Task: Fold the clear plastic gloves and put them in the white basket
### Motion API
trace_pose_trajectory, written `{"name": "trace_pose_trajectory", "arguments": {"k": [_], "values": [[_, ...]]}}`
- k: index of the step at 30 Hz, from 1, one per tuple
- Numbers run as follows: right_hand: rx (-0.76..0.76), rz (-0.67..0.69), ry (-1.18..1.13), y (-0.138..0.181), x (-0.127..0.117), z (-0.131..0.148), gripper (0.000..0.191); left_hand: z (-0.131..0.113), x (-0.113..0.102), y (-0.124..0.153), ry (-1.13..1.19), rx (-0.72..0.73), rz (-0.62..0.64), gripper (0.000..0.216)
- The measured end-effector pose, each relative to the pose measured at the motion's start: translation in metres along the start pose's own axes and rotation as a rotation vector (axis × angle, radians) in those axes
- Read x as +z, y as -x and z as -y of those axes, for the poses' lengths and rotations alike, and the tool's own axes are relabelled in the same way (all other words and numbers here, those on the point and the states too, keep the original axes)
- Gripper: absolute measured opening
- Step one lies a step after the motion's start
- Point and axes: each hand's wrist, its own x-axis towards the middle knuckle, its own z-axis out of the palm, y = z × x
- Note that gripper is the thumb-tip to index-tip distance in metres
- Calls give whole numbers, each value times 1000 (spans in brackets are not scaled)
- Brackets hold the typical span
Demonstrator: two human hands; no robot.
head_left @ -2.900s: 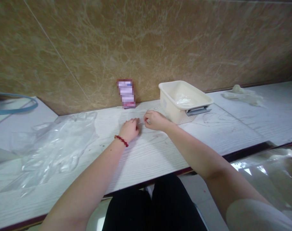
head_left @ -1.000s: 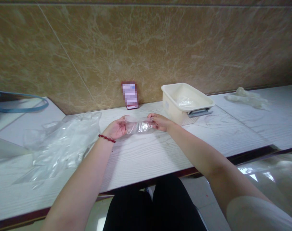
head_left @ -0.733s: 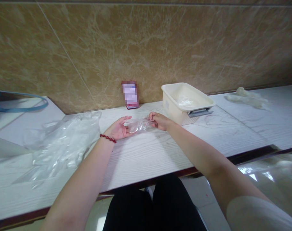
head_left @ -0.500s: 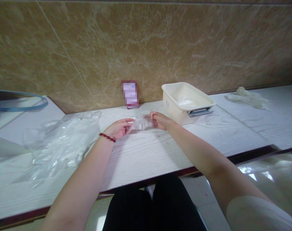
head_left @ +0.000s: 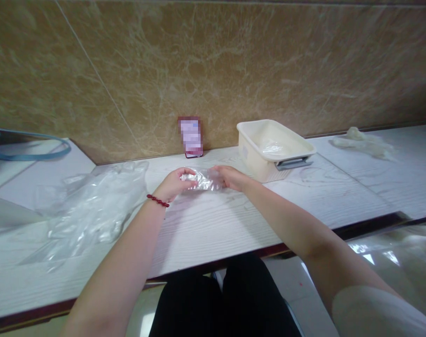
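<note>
Between my two hands is a crinkled clear plastic bag point(head_left: 206, 179), held just above the white wood-grain table point(head_left: 213, 229). My left hand point(head_left: 176, 183), with a red bead bracelet at its wrist, grips the bag's left end between thumb and fingers. At the other end, my right hand point(head_left: 231, 177) has its fingers closed on the plastic. Whether anything lies inside the bag I cannot make out. Beyond the bag a phone point(head_left: 191, 136) with a blurred screen leans upright against the wall.
A cream plastic bin point(head_left: 256, 161) with a grey handle stands right of my hands, some clear plastic inside. Several clear bags point(head_left: 97, 206) lie in a pile on the left. Crumpled translucent plastic point(head_left: 362, 142) rests far right. A blue strap point(head_left: 30, 157) is at far left.
My left thumb has come over the front of the bag, and my right fingers have shifted slightly left. The plastic looks more bunched and shinier between them.
</note>
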Motion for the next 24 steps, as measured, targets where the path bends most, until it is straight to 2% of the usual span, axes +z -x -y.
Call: {"name": "trace_pose_trajectory", "arguments": {"k": [4,8,11,13,16,19,22,24], "values": [[7,76,42,7,1,5,30,-4,-4,4,-119,14,148,34],[-24,268,214,16,6,4,30,-11,-3,10,-210,94,325,32],[1,323,286,18,10,-1,29,-15,1,13,-175,153,376,34],[-2,293,316,18,11,-4,28,-17,3,13,-64,142,345,44],[-52,161,265,14,13,-5,27,-17,9,12,221,30,180,56],[-126,-13,107,8,16,-5,26,-13,17,8,430,-108,68,46],[-160,-100,2,3,18,-5,25,-6,24,5,409,-210,105,30],[-156,-110,-20,3,18,-5,24,-2,28,3,364,-226,79,24]]}}
